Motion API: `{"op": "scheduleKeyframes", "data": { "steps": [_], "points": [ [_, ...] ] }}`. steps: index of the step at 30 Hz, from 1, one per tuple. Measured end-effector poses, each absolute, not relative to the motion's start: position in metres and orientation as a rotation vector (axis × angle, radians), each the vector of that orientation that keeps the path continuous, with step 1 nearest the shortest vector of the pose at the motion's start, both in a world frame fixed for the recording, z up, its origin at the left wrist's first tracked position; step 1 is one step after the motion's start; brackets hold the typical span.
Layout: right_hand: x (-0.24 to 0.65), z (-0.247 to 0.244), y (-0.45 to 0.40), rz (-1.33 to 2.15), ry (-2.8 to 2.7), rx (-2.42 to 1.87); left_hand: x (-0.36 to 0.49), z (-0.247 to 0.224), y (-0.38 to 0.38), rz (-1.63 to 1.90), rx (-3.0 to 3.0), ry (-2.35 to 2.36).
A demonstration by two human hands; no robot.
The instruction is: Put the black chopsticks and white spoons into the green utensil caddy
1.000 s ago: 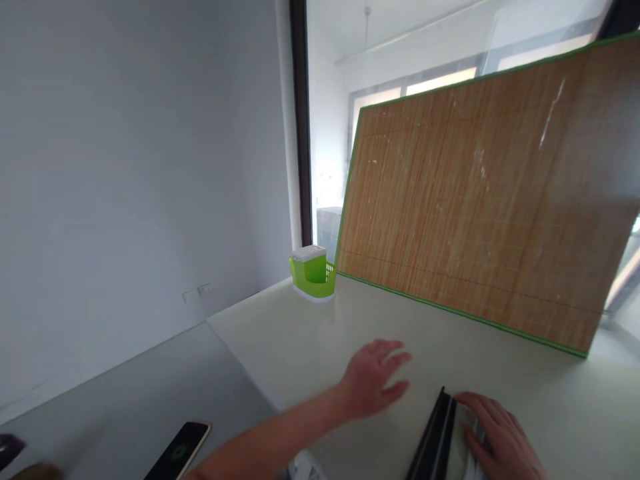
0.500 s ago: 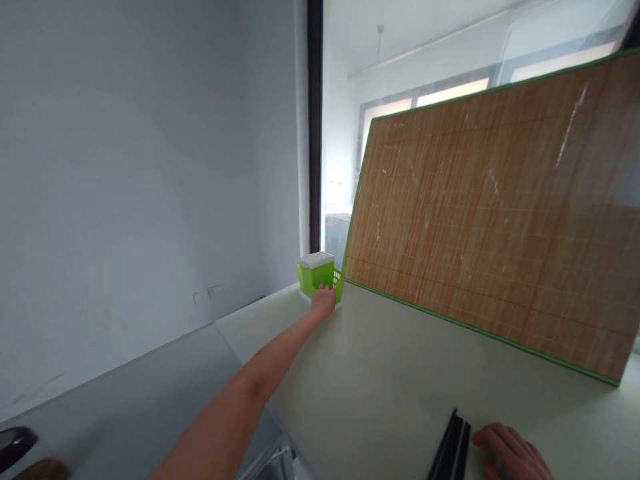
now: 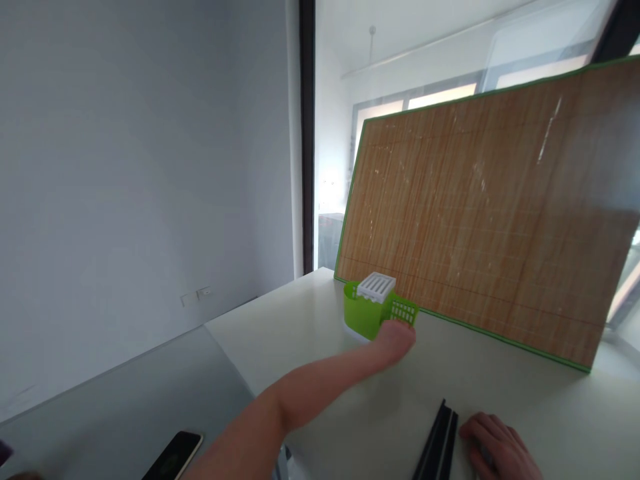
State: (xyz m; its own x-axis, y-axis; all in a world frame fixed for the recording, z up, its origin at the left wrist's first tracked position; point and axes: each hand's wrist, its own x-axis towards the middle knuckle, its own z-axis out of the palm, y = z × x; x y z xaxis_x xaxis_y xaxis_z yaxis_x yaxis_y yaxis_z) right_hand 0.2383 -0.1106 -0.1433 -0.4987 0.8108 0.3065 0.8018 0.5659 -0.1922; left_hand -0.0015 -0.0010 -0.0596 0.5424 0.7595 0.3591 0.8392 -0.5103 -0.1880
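Note:
My left hand (image 3: 396, 341) is closed on the right side of a green plastic basket (image 3: 361, 317), near its latticed part. The basket has a white slatted top and a white base, and it rests on or just above the white table; which of the two is hard to tell. The hand hides its lower right part. My right hand (image 3: 500, 445) lies low on the table at the bottom right with bent fingers, beside black bars (image 3: 438, 443); what is under its palm is hidden.
A large bamboo board (image 3: 475, 220) with green edging leans against the window behind the white table (image 3: 295, 320). On the grey table (image 3: 150, 400) at the left lies a black phone (image 3: 175, 457). A dark object is cut off at the lower left edge.
My left hand and the green basket have moved right and nearer, away from the table's far left corner. The view has shifted slightly, bringing the phone into sight. My right hand stays beside the bars.

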Motion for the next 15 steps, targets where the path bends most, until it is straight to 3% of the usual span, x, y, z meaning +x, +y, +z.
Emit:
{"op": "scheduleKeyframes", "data": {
  "steps": [7,15],
  "points": [
    [0.226,-0.133,-0.119,-0.001,-2.414,-1.379,0.108,-0.075,-0.043,-0.536,-2.495,-0.854],
    [0.227,-0.144,-0.117,-0.102,-2.297,-1.406,0.16,-0.074,-0.047,-0.487,-2.533,-0.848]
  ]
}}
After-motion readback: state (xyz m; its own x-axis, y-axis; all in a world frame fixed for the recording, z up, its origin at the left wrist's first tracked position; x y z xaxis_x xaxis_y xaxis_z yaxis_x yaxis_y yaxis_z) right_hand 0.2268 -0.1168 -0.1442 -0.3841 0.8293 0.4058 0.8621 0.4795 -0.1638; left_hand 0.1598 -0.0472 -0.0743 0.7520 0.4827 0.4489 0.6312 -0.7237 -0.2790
